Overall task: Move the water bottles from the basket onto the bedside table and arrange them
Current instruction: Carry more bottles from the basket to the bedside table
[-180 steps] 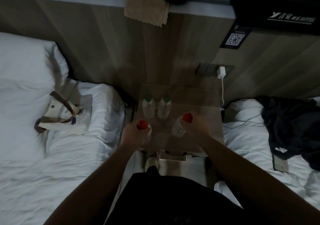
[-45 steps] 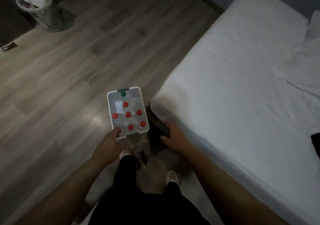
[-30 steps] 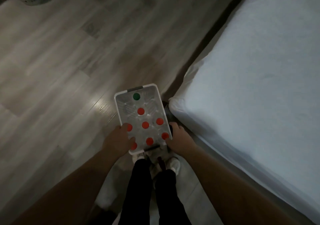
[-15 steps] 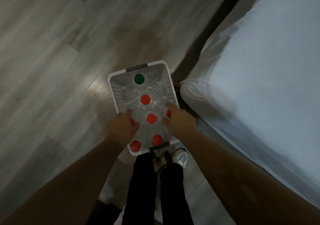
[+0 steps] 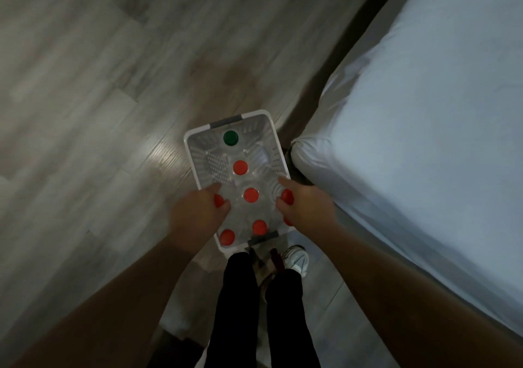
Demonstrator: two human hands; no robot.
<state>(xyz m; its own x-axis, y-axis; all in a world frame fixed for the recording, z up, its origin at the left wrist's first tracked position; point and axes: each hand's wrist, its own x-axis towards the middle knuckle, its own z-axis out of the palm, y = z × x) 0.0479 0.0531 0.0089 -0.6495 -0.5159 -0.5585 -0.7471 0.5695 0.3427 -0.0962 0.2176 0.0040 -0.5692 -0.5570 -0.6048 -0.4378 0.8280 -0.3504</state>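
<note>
As bottles wait upright: white basket on floor by bed
Left hand: curled around a red-capped bottle
Right hand: closing on another bottle, for a paired lift
Bedside table: out of view

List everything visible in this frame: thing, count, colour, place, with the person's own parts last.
basket: one, white with grey handles, on the floor beside the bed corner
red-capped bottles: at least seven caps visible, upright in the basket
green-capped bottle: one, at the basket's far end
bed: one, white sheet, right side
floor: grey wood planks
left hand: closing on a red-capped bottle at the basket's left
right hand: closing on a red-capped bottle at the basket's right
legs: two, black trousers
shoe: one clear, pale
</note>
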